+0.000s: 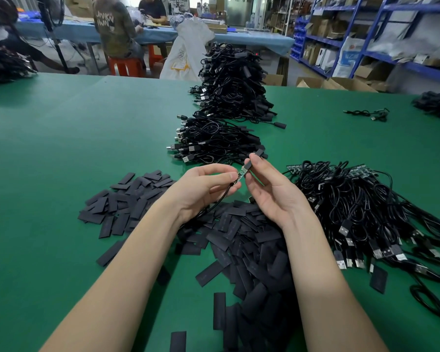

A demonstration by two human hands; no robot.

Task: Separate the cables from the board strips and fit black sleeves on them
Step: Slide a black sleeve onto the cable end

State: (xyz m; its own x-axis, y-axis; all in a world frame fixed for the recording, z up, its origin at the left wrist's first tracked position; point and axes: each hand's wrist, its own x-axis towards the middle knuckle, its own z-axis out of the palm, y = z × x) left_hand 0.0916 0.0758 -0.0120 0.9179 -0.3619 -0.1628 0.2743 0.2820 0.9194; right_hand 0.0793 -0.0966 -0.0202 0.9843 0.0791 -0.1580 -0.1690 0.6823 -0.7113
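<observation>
Above the green table [61,148], the left hand [201,189] pinches a small board [241,174] at the end of a cable [214,205]. The right hand [269,189] pinches a black sleeve [253,158], touching the board's tip. Loose sleeves [239,237] lie below the hands, and cable piles [353,199] lie at the right.
</observation>
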